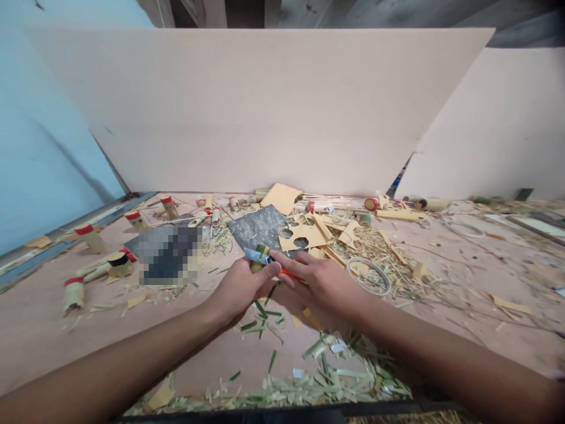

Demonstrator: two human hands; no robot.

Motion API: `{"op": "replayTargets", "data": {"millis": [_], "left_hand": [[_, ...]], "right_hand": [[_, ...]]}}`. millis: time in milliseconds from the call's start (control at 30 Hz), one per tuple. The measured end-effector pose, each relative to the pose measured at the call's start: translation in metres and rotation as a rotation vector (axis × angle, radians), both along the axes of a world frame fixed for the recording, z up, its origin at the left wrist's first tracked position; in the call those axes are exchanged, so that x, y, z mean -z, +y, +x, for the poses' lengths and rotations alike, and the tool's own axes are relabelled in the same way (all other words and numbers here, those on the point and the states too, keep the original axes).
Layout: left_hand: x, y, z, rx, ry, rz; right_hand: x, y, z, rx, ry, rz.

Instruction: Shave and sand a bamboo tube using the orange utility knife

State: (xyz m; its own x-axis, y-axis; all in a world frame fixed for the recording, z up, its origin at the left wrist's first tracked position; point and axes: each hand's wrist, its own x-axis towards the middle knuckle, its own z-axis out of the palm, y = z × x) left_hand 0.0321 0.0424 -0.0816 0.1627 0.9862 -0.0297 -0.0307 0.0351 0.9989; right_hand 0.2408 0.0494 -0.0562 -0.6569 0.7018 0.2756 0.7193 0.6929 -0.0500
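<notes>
My left hand [241,285] is closed around a short piece of green bamboo [263,249] at the middle of the view. A bluish, shiny strip [253,255] lies against the bamboo's near side, close to my left thumb. My right hand [315,274] is wrapped round a slim orange-handled knife [289,272], with its fingertips against the bamboo. Most of the knife is hidden by the fingers. Just beyond my hands lie a dark grey sheet [253,227] and a yellow card with round holes cut in it [311,234].
Bamboo tubes with red ends [73,293] stand and lie at the left. Beside my right forearm is a white tape ring [368,275]. Green shavings [322,377] litter the near edge and the right side. A pale board [265,112] rises behind.
</notes>
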Motion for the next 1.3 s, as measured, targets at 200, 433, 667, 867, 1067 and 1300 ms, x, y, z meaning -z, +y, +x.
{"op": "replayTargets", "data": {"millis": [200, 433, 667, 867, 1067, 1300], "left_hand": [[0.001, 0.0, 0.005, -0.05, -0.004, -0.04], [-0.005, 0.0, 0.002, 0.05, -0.066, -0.09], [-0.008, -0.007, 0.001, 0.128, -0.08, -0.052], [-0.009, -0.011, 0.001, 0.151, 0.024, 0.082], [-0.007, -0.007, -0.003, 0.217, -0.074, -0.08], [-0.01, -0.006, -0.003, 0.199, -0.055, -0.086]], "right_hand": [[-0.001, 0.004, -0.006, 0.229, 0.075, 0.048], [-0.004, 0.021, 0.012, 0.25, 0.198, 0.016], [-0.005, 0.02, 0.012, 0.127, 0.382, -0.069], [-0.008, 0.017, 0.013, 0.105, 0.42, -0.075], [-0.009, 0.012, 0.014, -0.019, 0.382, -0.084], [-0.006, 0.008, 0.013, -0.132, 0.193, -0.047]]}}
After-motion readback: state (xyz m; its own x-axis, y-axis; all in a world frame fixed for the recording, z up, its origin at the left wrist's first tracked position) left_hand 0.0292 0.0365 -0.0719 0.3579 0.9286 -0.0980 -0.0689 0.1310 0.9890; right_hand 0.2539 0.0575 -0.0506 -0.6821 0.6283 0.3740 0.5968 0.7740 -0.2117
